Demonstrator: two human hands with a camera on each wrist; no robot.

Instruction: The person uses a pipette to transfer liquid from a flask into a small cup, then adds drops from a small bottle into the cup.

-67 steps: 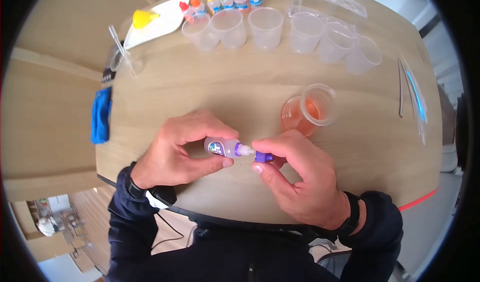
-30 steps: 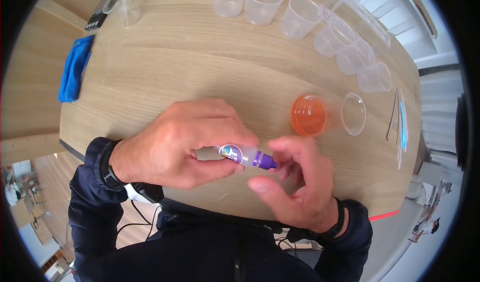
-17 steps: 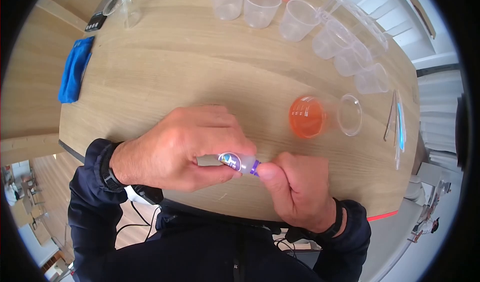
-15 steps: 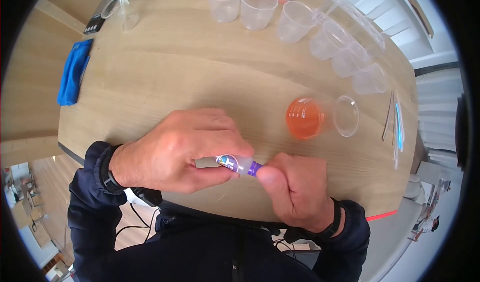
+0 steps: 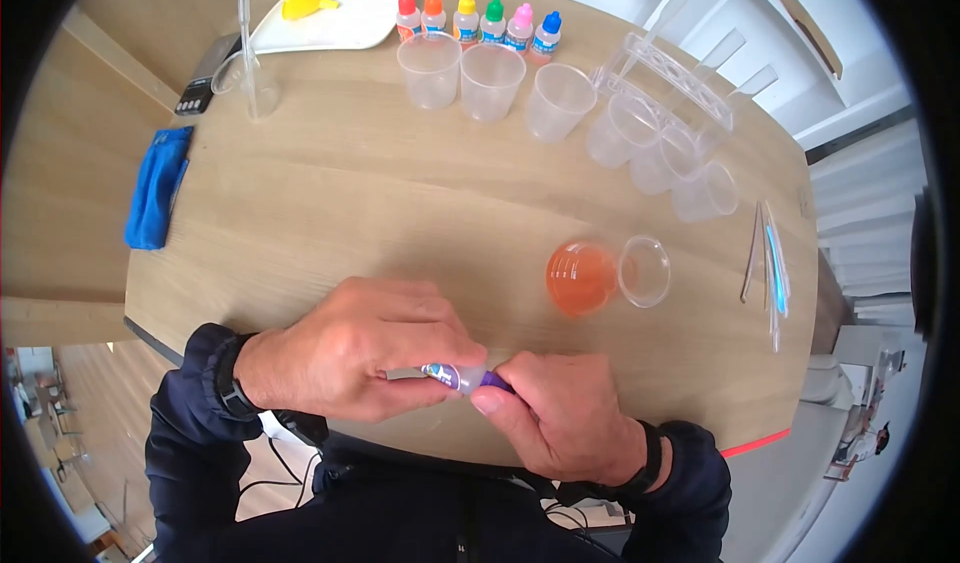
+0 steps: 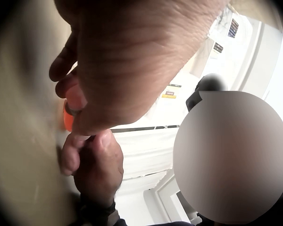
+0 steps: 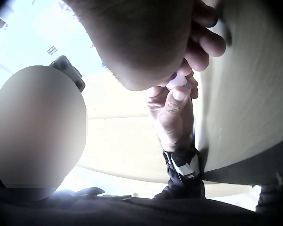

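Note:
In the head view my left hand [image 5: 365, 353] holds a small clear dropper bottle [image 5: 466, 376] with a purple label, lying sideways between thumb and fingers. Its purple cap [image 5: 495, 381] sits on the nozzle end. My right hand [image 5: 570, 408] grips that cap, thumb on the near side, and hides part of it. Beyond the right hand stands a clear graduated vessel of orange liquid [image 5: 580, 278]. The right wrist view shows the bottle [image 7: 178, 81] between both hands; in the left wrist view the left hand [image 6: 122, 66] covers it.
Several clear cups [image 5: 490, 83] curve across the back, before dropper bottles [image 5: 465, 23] with coloured caps. A test tube rack [image 5: 680, 78] stands behind. At left are a white tray [image 5: 365, 18] with a yellow funnel [image 5: 303, 1] and a blue cloth [image 5: 158, 188]; tweezers [image 5: 750, 253] lie right.
The purple cap was apart from the nozzle at first, then sat on it with the right hand loose beside it. The right hand now grips it. The head view has tilted up.

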